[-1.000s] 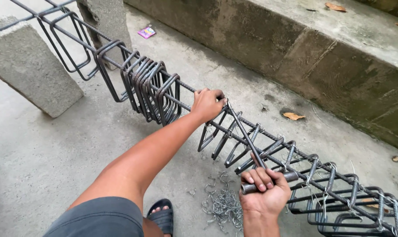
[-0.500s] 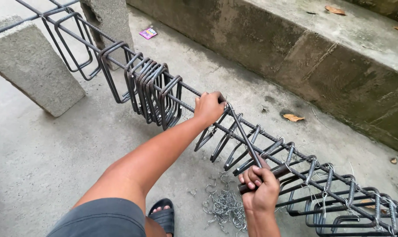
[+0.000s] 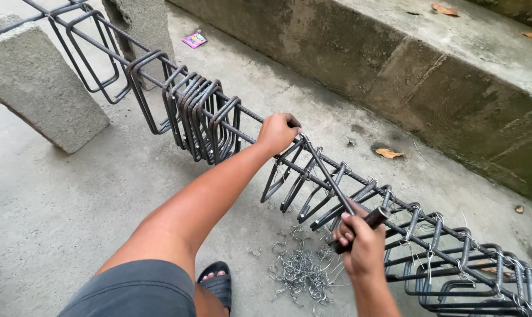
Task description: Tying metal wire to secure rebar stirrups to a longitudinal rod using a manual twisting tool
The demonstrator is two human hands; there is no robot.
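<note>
Two fists clamp steel: left hand (image 3: 277,132) grips ribbed rebar (image 3: 242,108); right hand (image 3: 360,246) grips smooth tying hook (image 3: 336,185).

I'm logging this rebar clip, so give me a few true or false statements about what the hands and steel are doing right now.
1. The left hand grips the top bar of the rebar cage. True.
2. The right hand is empty. False: it holds a dark-handled hook tool.
3. Loose tie wires lie on the concrete floor. True.
4. The bunched stirrups sit right of both hands. False: they hang to the left.
</note>
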